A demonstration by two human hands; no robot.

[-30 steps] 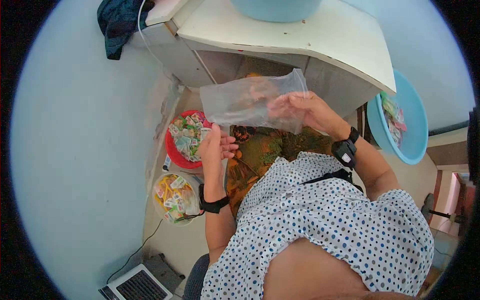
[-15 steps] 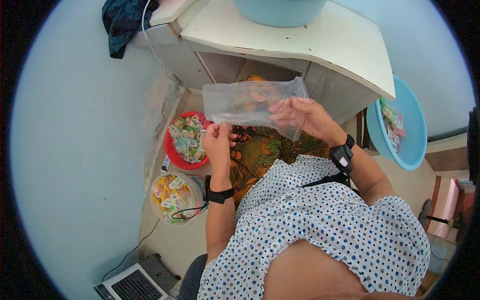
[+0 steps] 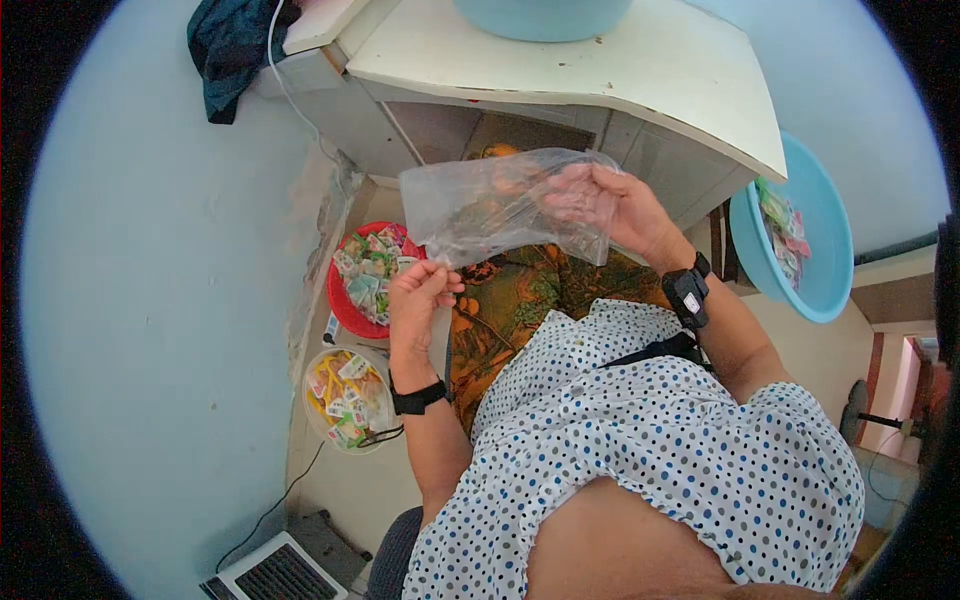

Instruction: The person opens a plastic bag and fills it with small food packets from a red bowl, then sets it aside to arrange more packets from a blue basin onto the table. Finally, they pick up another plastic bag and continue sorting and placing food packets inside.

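My right hand [image 3: 605, 205] holds a clear plastic bag [image 3: 480, 205] up in front of me, its fingers reaching inside the bag's open end. My left hand [image 3: 420, 295] pinches the bag's lower corner just beside the red bowl [image 3: 340, 310]. That bowl lies low at my left and is full of small colourful sachets [image 3: 368, 270]. The bag looks empty and hangs over my patterned lap.
A clear tub [image 3: 350, 398] of more sachets stands below the red bowl. A blue basin [image 3: 800, 235] with packets sits at my right. The white desk [image 3: 600, 70] with another blue basin [image 3: 540, 15] is ahead. A laptop [image 3: 275, 570] lies on the floor.
My right hand has lifted and pushed further into the bag's mouth. My left hand stays at the lower corner while the bag has tilted and spread.
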